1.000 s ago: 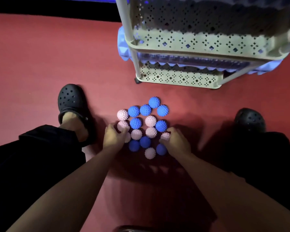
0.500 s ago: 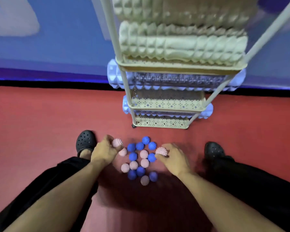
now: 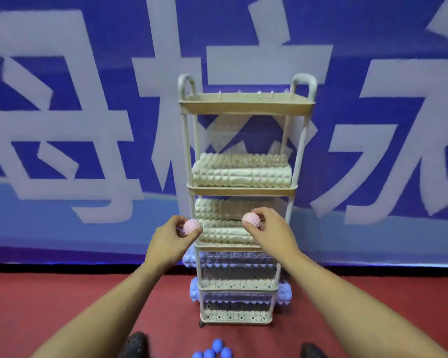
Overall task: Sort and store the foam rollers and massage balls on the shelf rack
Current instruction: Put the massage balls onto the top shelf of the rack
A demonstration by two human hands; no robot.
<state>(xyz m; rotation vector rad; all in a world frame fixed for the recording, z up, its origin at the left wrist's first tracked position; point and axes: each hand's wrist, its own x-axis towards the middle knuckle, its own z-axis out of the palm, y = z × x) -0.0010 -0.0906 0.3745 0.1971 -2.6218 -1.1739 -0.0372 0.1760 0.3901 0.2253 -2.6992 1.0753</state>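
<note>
Head view, left hand: the left hand (image 3: pixel 170 237) is raised in front of the shelf rack, its fingers curled around a pink spiked ball (image 3: pixel 191 226) held at the fingertips.
Head view, right hand: the right hand (image 3: pixel 270 229) is raised at about the same height, fingers closed on a second pink spiked ball (image 3: pixel 250 220).
Shelf rack: the cream shelf rack (image 3: pixel 246 104) stands upright on the red floor (image 3: pixel 62 306) against a blue banner (image 3: pixel 88 99) with large pale characters; it has two looped handles on top and several tiers.
Top tier: its inside is hidden behind the rim from this angle.
Cream rollers: cream foam rollers (image 3: pixel 241 171) lie crosswise on the second tier, and more cream rollers (image 3: pixel 217 210) lie on the tier below, partly behind both hands.
Blue rollers: pale blue foam rollers (image 3: pixel 283 293) lie on the lower tiers, their ends sticking out past the rack's sides.
Balls on floor: a few blue spiked balls (image 3: pixel 212 351) sit together on the floor in front of the rack, at the bottom edge of the view.
Feet: a dark shoe (image 3: pixel 135 344) shows on either side of those balls, the right one (image 3: pixel 312 351) cut off by the edge.
</note>
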